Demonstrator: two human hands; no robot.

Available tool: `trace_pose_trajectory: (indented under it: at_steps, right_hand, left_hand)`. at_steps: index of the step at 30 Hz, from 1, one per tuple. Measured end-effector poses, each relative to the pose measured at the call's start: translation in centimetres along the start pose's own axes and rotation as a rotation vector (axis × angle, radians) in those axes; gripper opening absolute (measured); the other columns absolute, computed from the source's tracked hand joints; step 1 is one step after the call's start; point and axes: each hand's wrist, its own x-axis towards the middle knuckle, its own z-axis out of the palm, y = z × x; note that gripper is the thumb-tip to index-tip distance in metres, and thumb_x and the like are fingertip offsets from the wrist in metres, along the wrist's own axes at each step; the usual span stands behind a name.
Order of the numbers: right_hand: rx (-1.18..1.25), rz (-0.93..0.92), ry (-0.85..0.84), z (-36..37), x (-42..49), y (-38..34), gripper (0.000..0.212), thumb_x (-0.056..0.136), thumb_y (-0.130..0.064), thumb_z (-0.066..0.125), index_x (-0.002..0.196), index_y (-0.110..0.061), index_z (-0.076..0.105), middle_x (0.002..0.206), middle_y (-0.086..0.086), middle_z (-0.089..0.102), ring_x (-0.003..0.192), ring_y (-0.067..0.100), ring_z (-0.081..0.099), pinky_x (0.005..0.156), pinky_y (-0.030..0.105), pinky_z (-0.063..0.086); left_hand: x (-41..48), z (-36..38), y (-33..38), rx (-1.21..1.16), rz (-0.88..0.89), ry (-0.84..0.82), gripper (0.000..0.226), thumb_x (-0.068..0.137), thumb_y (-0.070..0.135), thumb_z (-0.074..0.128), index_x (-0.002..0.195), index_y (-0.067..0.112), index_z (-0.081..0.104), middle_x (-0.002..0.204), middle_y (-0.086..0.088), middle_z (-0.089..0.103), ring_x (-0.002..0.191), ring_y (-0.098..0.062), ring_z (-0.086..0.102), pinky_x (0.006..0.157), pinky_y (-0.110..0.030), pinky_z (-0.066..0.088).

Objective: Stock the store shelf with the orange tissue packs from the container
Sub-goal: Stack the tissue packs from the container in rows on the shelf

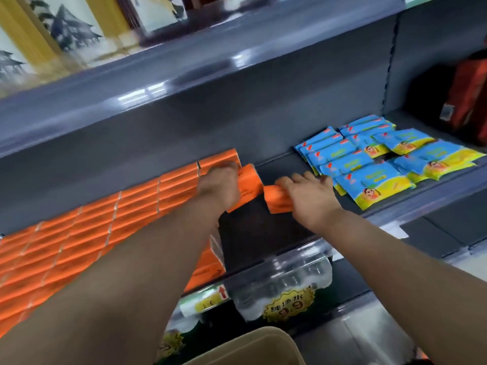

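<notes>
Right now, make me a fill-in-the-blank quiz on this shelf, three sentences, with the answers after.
The left hand grips one tissue pack, the right hand a second pack, both ____. The packets right of both hands are yellow and ____. The stocked orange rows fill the ____ side of the shelf.
Missing words: orange; blue; left.

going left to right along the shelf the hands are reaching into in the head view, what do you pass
stacked orange tissue packs → left hand → left orange pack → right orange pack → right hand → blue packs → red and black bag
</notes>
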Motion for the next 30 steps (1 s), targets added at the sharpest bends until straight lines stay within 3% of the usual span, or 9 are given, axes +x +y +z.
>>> trace_pose_trajectory:
  at_steps: [5,9,18,21,26,30]
  right_hand:
    - [0.031,-0.023,-0.004,1.7,1.5,0.7,0.070,0.082,-0.006,0.054,0.143,-0.031,0.028,0.132,0.000,0.038,0.125,0.025,0.031,0.102,0.048,0.029]
    - [0.102,-0.046,0.038,2.0,2.7,0.8,0.069,0.081,-0.005,0.055,0.140,-0.034,0.035,0.133,0.002,0.032,0.123,0.025,0.030,0.098,0.043,0.032]
    - [0.192,-0.143,0.003,3.0,6.4,-4.1,0.064,0.087,-0.009,0.053,0.142,-0.035,0.033,0.139,0.007,0.027,0.127,0.028,0.028,0.101,0.045,0.031]
    - [0.232,-0.169,0.009,3.4,7.6,-6.1,0.065,0.087,-0.007,0.054,0.141,-0.037,0.034,0.144,0.008,0.022,0.131,0.029,0.024,0.107,0.045,0.029]
    - [0.247,-0.191,-0.011,4.7,9.1,-8.6,0.080,0.087,0.003,0.051,0.149,-0.036,0.019,0.156,0.007,0.000,0.142,0.030,0.004,0.114,0.045,0.020]
    - [0.141,-0.189,-0.033,5.4,9.8,-9.3,0.081,0.088,-0.005,0.056,0.150,-0.033,0.012,0.158,0.007,0.001,0.145,0.030,-0.005,0.117,0.050,0.008]
  left_hand:
    - [2.8,1.7,-0.7,0.087,0.058,-0.022,0.050,0.084,0.003,0.051,0.132,0.015,0.043,0.121,-0.014,0.059,0.115,-0.032,0.053,0.086,-0.038,0.046]
    - [4.7,2.0,-1.8,0.090,0.072,0.025,0.059,0.082,0.000,0.051,0.137,0.019,0.044,0.126,-0.013,0.053,0.120,-0.032,0.049,0.092,-0.039,0.045]
    - [4.3,1.8,-6.0,-0.072,0.020,0.168,0.051,0.083,-0.004,0.051,0.131,0.014,0.048,0.130,-0.012,0.052,0.120,-0.031,0.052,0.097,-0.037,0.044]
    - [3.5,1.0,-7.5,-0.088,0.019,0.183,0.048,0.085,-0.003,0.047,0.130,0.013,0.049,0.131,-0.013,0.051,0.122,-0.031,0.051,0.096,-0.038,0.044]
    - [2.8,-0.1,-9.2,-0.136,0.052,0.235,0.038,0.082,0.001,0.051,0.118,0.011,0.056,0.120,-0.014,0.057,0.115,-0.033,0.054,0.095,-0.041,0.048]
    - [2.0,-0.6,-9.6,-0.169,0.066,0.238,0.037,0.085,0.004,0.053,0.121,0.012,0.055,0.122,-0.011,0.055,0.115,-0.031,0.053,0.094,-0.044,0.048]
